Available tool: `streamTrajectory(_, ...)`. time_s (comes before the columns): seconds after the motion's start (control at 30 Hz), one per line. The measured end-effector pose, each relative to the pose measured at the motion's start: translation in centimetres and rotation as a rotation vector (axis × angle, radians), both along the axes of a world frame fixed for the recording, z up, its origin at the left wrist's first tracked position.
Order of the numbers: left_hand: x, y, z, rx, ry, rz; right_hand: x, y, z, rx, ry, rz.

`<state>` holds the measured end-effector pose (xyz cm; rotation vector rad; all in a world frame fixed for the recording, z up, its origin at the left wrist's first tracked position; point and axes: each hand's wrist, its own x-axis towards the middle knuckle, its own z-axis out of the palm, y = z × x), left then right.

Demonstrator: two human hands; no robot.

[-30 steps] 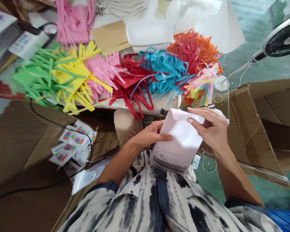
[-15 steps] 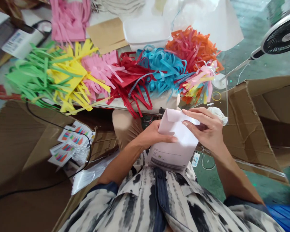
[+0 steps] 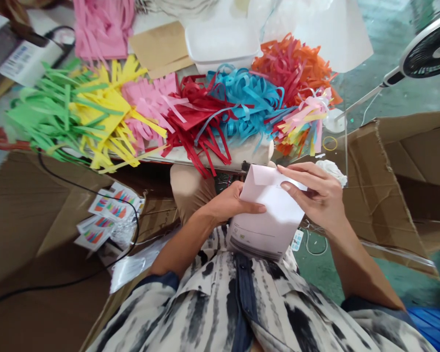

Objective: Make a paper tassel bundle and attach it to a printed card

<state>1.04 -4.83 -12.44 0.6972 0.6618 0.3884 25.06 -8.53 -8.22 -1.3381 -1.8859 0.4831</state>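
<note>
A white printed paper envelope [image 3: 264, 220] is held tilted in front of my shirt, its top flap folded over. My left hand [image 3: 234, 201] grips the envelope's left side, thumb lying across the front and the other fingers hidden behind. At the upper right edge, my right hand [image 3: 315, 190] has its fingers along the flap and the thumb just below it. Beyond the envelope, bundles of cut paper strips lie along the table: green [image 3: 47, 117], yellow [image 3: 106, 112], pink [image 3: 146, 102], red [image 3: 194, 115], blue [image 3: 245, 105] and orange [image 3: 297, 68].
A white plastic tray [image 3: 223, 44] and brown paper [image 3: 161, 49] lie farther back. A small fan [image 3: 432, 51] stands at the right. Cardboard boxes [image 3: 399, 195] flank me, the left one holding printed cards [image 3: 113, 205]. A black cable [image 3: 132, 244] hangs at the left.
The right thumb has shifted slightly right across the envelope's face. The envelope and both hands otherwise stay nearly the same; the view has shifted a little.
</note>
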Motion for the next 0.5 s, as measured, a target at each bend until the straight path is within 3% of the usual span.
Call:
streamTrajectory(0.37, -0.3, 0.0, -0.2, 0.024, 0.018, 0.041, 0.0, 0.3, -0.3, 0.058, -0.091, 0.085)
streamTrajectory(0.5, 0.0, 1.6, 0.8, 0.199, 0.073, 0.192, -0.7, 0.3, -0.5, 0.105, -0.199, 0.065)
